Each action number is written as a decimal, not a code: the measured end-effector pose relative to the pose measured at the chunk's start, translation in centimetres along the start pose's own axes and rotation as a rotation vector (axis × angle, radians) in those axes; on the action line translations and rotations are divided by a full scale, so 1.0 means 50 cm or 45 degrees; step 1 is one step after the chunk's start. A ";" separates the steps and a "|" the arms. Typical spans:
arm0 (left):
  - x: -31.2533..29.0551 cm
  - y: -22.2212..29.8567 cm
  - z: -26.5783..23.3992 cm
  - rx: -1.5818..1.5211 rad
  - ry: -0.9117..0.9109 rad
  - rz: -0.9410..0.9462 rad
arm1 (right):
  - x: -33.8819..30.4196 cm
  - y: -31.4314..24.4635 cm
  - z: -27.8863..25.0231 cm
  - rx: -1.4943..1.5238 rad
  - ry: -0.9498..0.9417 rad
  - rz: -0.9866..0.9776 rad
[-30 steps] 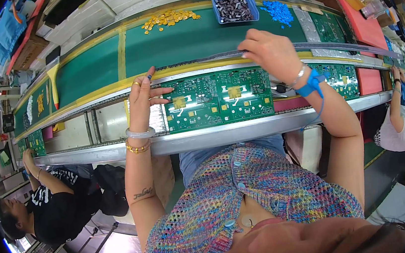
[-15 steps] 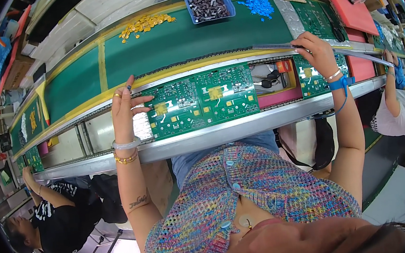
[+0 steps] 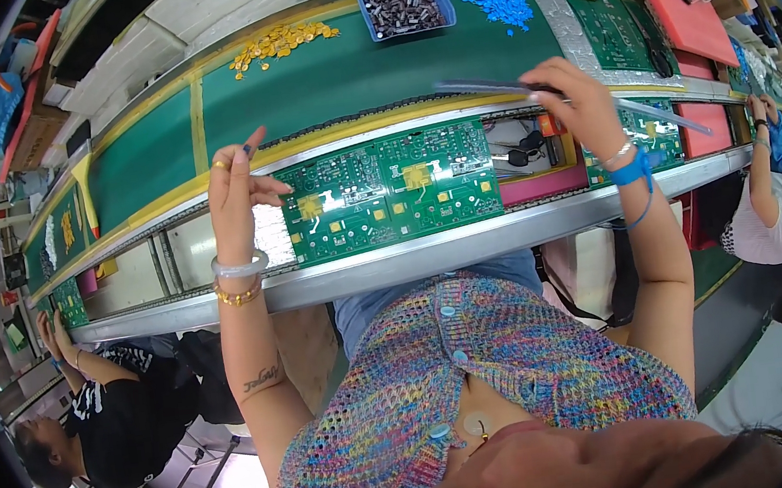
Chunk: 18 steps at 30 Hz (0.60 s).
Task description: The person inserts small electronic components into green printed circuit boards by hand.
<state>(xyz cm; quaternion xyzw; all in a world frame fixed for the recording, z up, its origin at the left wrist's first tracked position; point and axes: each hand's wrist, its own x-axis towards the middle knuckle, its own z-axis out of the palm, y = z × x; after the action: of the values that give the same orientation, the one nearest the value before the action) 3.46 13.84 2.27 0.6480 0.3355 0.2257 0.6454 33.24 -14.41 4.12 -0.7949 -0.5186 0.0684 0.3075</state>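
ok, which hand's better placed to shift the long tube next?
Likely the right hand: its fingers grip the tube. The left hand is well away from it, by the left end of the green boards.

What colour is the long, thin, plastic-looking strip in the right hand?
Grey, seemingly translucent; the thin strip shows best in head view.

Brightly lit centre, fisheye-bent edges, black corners
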 end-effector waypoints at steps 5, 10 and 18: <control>0.034 0.003 0.014 0.032 0.002 -0.050 | 0.092 -0.108 0.138 -0.038 0.005 -0.182; 0.066 -0.013 0.001 0.068 0.036 -0.119 | 0.166 -0.166 0.223 -0.243 0.042 -0.325; 0.062 -0.016 -0.008 0.028 0.018 -0.126 | 0.204 -0.201 0.219 -0.389 -0.001 -0.505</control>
<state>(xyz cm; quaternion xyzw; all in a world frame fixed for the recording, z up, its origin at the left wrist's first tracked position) 5.15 16.32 1.05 0.6360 0.3741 0.1945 0.6463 25.30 1.76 3.11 -0.7148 -0.6689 -0.0719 0.1910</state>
